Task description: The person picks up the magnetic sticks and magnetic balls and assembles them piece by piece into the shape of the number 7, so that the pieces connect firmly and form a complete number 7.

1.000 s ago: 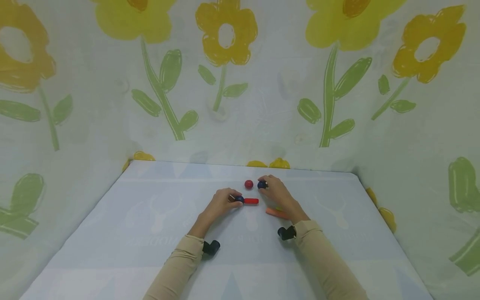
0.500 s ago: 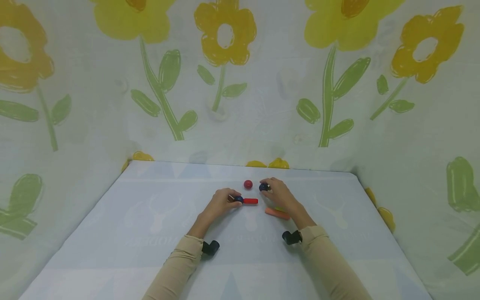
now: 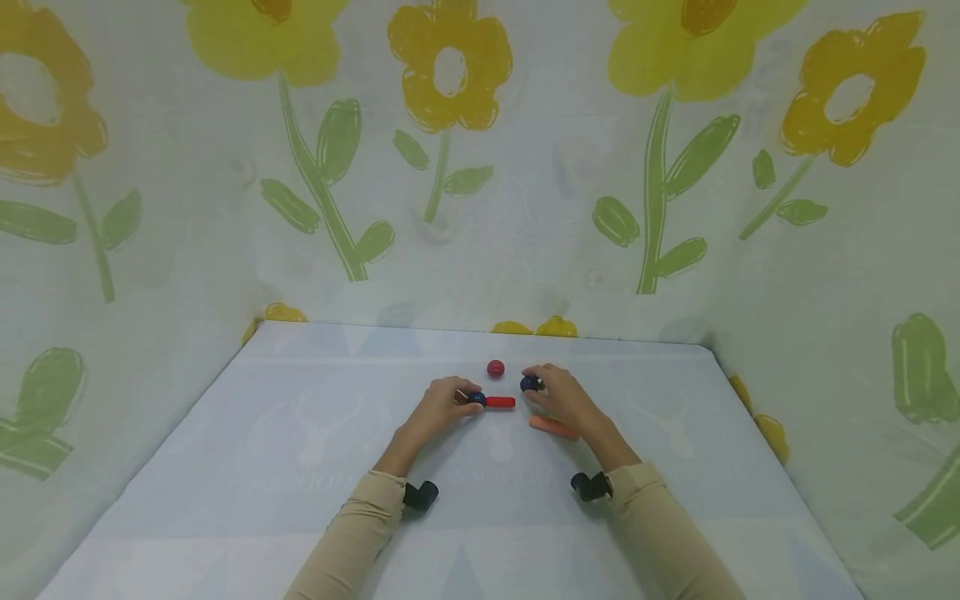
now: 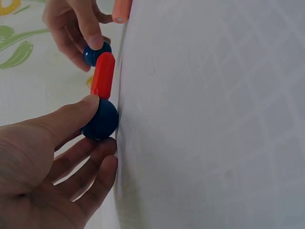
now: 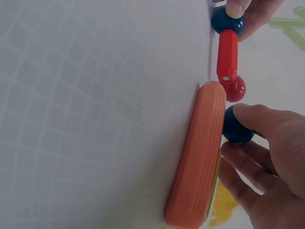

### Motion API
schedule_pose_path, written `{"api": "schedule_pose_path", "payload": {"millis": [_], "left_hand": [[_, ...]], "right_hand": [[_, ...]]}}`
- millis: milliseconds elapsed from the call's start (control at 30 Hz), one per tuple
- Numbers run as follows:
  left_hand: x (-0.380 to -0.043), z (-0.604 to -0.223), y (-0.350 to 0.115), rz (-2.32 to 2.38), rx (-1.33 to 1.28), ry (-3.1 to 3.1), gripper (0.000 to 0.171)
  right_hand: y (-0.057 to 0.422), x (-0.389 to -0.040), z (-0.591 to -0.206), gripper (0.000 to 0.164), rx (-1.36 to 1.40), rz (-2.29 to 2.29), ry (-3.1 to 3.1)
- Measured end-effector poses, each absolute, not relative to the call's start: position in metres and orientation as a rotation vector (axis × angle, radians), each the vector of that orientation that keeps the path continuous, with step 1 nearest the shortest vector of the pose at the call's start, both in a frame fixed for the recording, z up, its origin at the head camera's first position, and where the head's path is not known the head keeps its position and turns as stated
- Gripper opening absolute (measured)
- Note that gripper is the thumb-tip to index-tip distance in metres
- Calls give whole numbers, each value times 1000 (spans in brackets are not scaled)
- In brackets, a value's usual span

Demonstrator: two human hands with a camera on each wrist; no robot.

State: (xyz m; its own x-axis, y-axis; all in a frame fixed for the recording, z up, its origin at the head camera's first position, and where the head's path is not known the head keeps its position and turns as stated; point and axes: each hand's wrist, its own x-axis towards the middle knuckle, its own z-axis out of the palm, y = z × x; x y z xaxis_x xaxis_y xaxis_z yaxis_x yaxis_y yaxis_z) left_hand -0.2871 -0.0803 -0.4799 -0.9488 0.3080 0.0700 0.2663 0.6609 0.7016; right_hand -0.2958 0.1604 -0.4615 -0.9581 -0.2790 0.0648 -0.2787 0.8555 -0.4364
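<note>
My left hand (image 3: 442, 405) pinches a dark blue ball (image 4: 101, 121) between thumb and fingers. A short red faceted rod (image 3: 501, 402) sticks out from that ball towards the right. My right hand (image 3: 564, 400) pinches a second dark blue ball (image 3: 529, 383), a little beyond and to the right of the rod's free end. That end has a small pale spot, seen in the right wrist view, and a gap separates it from the second ball in the head view. Behind the rod sits a glossy red ball (image 3: 496, 368), touched by neither hand.
An orange ribbed stick (image 3: 553, 427) lies on the pale patterned tabletop (image 3: 315, 417), under and beside the right hand. A yellow-green edge (image 5: 215, 187) shows along its far side. Flower-printed cloth walls surround the table's back and sides.
My right hand has drawn nearer to me with its blue ball, away from the red ball's row and closer to the rod's level. The left hand has stayed nearly still.
</note>
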Motion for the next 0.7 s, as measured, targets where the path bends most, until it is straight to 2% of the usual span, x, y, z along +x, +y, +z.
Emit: {"api": "schedule_pose_path", "payload": {"millis": [700], "left_hand": [[-287, -480, -80, 1178, 483, 2821, 33]], "right_hand": [[161, -284, -461, 41, -402, -654, 3000]]}}
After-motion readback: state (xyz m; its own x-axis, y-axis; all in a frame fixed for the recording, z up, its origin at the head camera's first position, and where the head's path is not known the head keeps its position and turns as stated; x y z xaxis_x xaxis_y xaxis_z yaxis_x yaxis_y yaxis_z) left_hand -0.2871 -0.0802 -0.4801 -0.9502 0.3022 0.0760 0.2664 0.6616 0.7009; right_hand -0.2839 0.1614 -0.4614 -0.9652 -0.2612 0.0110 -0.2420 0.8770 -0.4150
